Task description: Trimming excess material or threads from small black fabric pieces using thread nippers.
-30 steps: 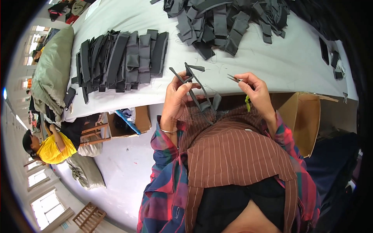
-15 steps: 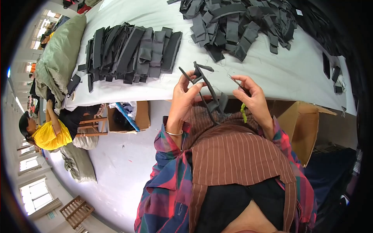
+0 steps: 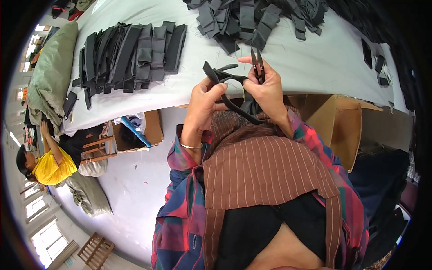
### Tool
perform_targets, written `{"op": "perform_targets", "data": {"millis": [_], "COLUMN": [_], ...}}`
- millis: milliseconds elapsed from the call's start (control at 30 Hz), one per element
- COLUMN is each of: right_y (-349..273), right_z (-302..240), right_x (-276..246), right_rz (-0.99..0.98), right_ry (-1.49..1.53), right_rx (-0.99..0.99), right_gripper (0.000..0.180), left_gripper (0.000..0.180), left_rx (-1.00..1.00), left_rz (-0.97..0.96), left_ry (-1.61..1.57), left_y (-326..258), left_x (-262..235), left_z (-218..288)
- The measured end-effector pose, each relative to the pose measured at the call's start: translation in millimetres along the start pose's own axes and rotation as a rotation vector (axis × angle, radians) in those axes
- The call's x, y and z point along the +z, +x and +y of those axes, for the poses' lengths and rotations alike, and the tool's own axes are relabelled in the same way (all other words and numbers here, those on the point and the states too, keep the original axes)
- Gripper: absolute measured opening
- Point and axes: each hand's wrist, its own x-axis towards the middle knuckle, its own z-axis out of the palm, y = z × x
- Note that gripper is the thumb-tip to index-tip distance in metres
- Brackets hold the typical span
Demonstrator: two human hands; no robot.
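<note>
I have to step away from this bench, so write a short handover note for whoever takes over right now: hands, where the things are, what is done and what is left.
Left hand: grips a long black fabric strap, raised above the table edge.
Right hand: holds small black thread snips, points up, right at the strap; whether they are cutting cannot be told.
On the pale grey table: a neat row of black straps at the left, a loose heap of black straps at the far middle.
Open cardboard box under the table at the right.
Done: apparently the neat row.
Left: the strap in hand and, by the look of it, the loose heap.
</note>
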Motion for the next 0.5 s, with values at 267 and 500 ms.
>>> {"op": "perform_targets", "data": {"millis": [267, 500], "right_y": [-5.0, -9.6], "right_z": [-11.8, -14.9], "right_x": [9.5, 14.4], "right_rz": [-0.085, -0.123], "right_ry": [0.024, 0.004], "right_rx": [-0.01, 0.031], "right_gripper": [0.044, 0.043], "left_gripper": [0.033, 0.034], "left_rx": [0.15, 0.436], "left_rz": [0.08, 0.261], "left_ry": [-0.003, 0.432], "left_y": [14.7, 30.0], "left_x": [3.8, 14.1], "left_z": [-13.2, -26.4]}}
